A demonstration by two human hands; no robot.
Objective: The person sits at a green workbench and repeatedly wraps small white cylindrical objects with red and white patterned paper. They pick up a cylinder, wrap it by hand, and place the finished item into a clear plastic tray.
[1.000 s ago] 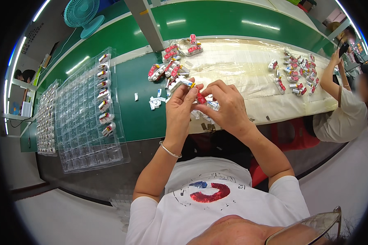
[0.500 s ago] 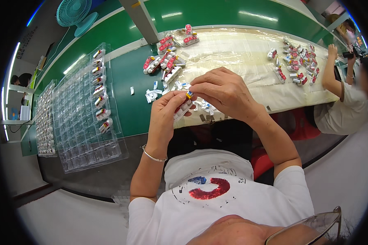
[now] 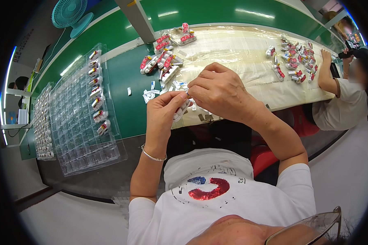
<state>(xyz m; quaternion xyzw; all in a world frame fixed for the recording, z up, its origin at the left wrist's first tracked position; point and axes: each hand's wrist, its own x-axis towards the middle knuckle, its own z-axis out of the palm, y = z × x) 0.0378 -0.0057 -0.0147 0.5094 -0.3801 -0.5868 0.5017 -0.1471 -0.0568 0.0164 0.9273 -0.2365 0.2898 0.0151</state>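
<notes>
White lobed pack (image 3: 179, 114) sits pinched between thumb and fingers of the left hand (image 3: 161, 111) near the table (image 3: 129, 116) edge, right hand (image 3: 218, 92) at its upper end, finger hold indiscernible; likely light, stiff, smooth, best gripped along its sides.

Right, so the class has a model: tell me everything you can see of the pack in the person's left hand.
The pack is small and whitish, with rounded bumps in a row; it looks like smooth plastic. It slants up to the right near the front edge of the table, gripped by the left hand. The right hand's fingers close in at its upper end, hiding that part.
</notes>
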